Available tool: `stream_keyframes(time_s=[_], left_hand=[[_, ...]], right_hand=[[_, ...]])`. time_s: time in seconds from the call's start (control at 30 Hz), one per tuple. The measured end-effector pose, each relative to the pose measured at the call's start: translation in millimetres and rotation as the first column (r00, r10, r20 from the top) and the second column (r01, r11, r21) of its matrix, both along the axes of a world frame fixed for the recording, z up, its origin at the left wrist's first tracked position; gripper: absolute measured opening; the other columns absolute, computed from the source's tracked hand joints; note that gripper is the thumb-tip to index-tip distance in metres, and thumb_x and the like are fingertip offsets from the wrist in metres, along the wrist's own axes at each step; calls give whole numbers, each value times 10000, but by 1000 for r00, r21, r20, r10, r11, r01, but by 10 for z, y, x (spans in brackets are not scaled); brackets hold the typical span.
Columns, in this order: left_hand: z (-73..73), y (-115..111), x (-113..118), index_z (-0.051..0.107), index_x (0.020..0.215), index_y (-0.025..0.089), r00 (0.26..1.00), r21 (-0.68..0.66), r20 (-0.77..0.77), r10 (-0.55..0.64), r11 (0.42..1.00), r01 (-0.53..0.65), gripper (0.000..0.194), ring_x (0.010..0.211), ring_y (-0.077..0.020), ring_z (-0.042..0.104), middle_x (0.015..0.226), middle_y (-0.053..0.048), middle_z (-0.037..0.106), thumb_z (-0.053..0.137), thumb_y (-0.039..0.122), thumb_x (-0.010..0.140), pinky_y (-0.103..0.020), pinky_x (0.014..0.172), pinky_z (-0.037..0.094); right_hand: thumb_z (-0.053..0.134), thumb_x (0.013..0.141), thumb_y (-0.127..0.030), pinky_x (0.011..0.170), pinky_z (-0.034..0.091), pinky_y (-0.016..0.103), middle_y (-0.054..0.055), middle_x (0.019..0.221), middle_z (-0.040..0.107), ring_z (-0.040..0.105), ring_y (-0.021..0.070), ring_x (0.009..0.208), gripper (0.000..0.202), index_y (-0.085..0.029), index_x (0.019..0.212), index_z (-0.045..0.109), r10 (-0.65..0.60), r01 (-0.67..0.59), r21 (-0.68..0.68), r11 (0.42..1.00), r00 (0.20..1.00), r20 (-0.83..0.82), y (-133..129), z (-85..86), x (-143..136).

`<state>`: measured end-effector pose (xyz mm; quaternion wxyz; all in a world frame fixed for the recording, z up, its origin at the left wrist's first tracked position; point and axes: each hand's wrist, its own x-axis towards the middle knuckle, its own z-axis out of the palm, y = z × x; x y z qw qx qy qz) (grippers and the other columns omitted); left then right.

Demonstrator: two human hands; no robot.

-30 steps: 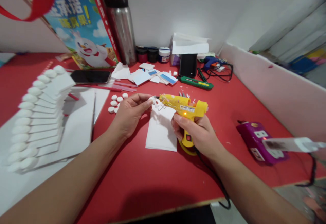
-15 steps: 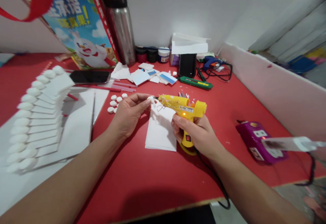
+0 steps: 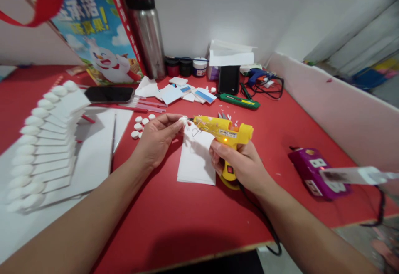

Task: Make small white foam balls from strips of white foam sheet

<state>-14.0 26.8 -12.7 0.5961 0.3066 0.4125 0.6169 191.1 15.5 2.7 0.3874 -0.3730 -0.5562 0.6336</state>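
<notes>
My right hand [image 3: 235,157] grips a yellow hot glue gun [image 3: 215,126] by its handle, its orange light lit and its nozzle pointing left. Pinched between my left thumb and fingers is a small white piece [image 3: 184,120], right at the nozzle tip; its exact shape is partly covered by my left hand [image 3: 158,139]. Below the nozzle lie stacked white sheets [image 3: 196,164]. Several white round pellets [image 3: 137,127] rest just left of my left hand. Farther left stands a curved, stair-like row of white boards [image 3: 56,141] edged with white round pieces.
White card scraps [image 3: 171,94], a green utility knife [image 3: 239,100] and a phone [image 3: 109,94] lie toward the back. A steel flask [image 3: 146,33] stands beside a printed bag [image 3: 102,37]. At right sits a purple power strip [image 3: 318,174]. The glue gun's black cord [image 3: 262,213] drops over the front edge.
Almost nothing differs. The white piece in my left fingers has shifted very slightly left at the nozzle, while the glue gun stays in place.
</notes>
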Motion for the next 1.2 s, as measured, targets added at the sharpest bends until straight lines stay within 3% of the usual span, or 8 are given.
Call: stream_keyframes(time_s=[0.27,0.4,0.53,0.7,0.9,1.07,1.13,1.2], left_hand=[[-28,14,-6,746,856,158,999,-23,-30,-14,1000,13,245,660,-98,634,772,-16,723,886,222,665,-238,675,516],[-32,7,-12,745,863,159,999,-23,-32,-35,999,34,230,660,-95,629,793,-23,731,878,227,688,-242,682,526],[-48,7,-23,744,897,158,998,-6,-44,-54,999,54,236,680,-108,637,821,-31,735,865,244,714,-261,699,544],[-55,7,-28,744,901,156,997,4,-52,-59,998,60,264,683,-109,641,826,-33,740,881,243,692,-254,690,544],[-53,1,-36,747,944,152,996,6,-35,-87,996,87,254,697,-110,646,925,-69,764,853,251,735,-264,708,552],[1,-13,-16,754,943,149,995,4,-16,-98,995,99,237,699,-114,640,905,-75,765,847,235,742,-263,693,552],[22,-23,-8,758,935,147,994,9,-13,-108,994,108,221,711,-118,642,904,-80,764,841,236,751,-260,696,551],[32,-35,-6,763,937,149,993,15,-8,-118,993,118,208,732,-125,650,904,-82,764,834,231,760,-251,691,544]], right_hand=[[697,861,-401,444,392,255,36,767,681,531,95,470,269,-152,959,719,-20,18,-28,999,996,-89,-10,91,25],[689,888,-399,491,414,268,23,739,670,548,110,515,224,-179,905,725,-280,270,158,950,959,40,26,129,187],[664,886,-489,500,376,285,15,576,575,519,142,527,392,-195,632,611,-530,408,352,842,747,403,98,182,506],[653,854,-519,497,269,312,-11,466,408,397,147,462,465,-245,557,424,-658,209,629,749,339,672,218,124,804],[591,890,-580,510,290,324,1,488,431,405,162,454,471,-255,601,407,-626,107,616,780,136,768,277,21,869],[521,943,-584,557,379,391,189,815,684,618,303,635,413,-193,862,626,-690,-97,685,722,-16,724,-215,321,819],[509,970,-529,577,418,412,206,959,723,662,331,721,382,-181,995,664,-739,-131,733,667,2,673,-419,534,677],[513,996,-366,688,479,395,184,1036,732,689,284,821,282,-168,1091,689,-816,-105,845,525,220,535,-480,714,445]])
